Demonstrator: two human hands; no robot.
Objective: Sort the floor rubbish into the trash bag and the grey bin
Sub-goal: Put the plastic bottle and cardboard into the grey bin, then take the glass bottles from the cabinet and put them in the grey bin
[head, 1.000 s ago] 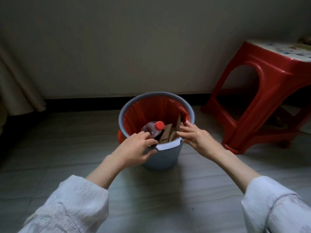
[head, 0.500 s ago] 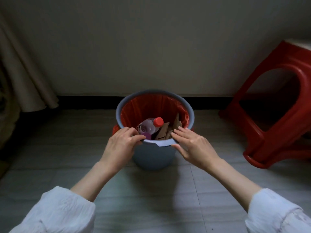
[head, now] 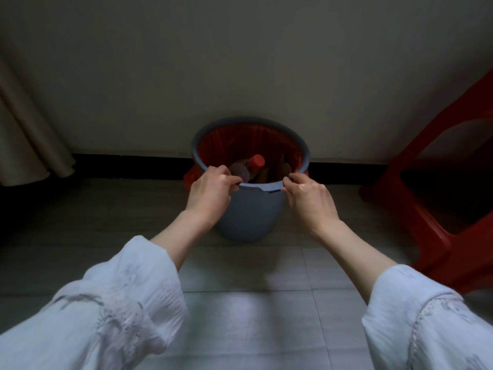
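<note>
The grey bin (head: 250, 214) stands on the tiled floor close to the wall, lined with a red trash bag (head: 229, 142). Inside lie a clear plastic bottle with a red cap (head: 246, 166) and brown cardboard pieces (head: 280, 169). My left hand (head: 210, 190) grips the near rim on the left, fingers curled over the edge. My right hand (head: 306, 194) grips the near rim on the right in the same way. A fold of the red bag hangs outside the bin at its left.
A red plastic stool (head: 440, 188) stands to the right of the bin. A pale curtain (head: 29, 134) hangs at the far left. A dark skirting board (head: 128, 164) runs along the wall behind the bin.
Both hands moved from just inside the bin to its near rim and closed on it. The bin now sits farther from me, nearer the wall, and the view has shifted left.
</note>
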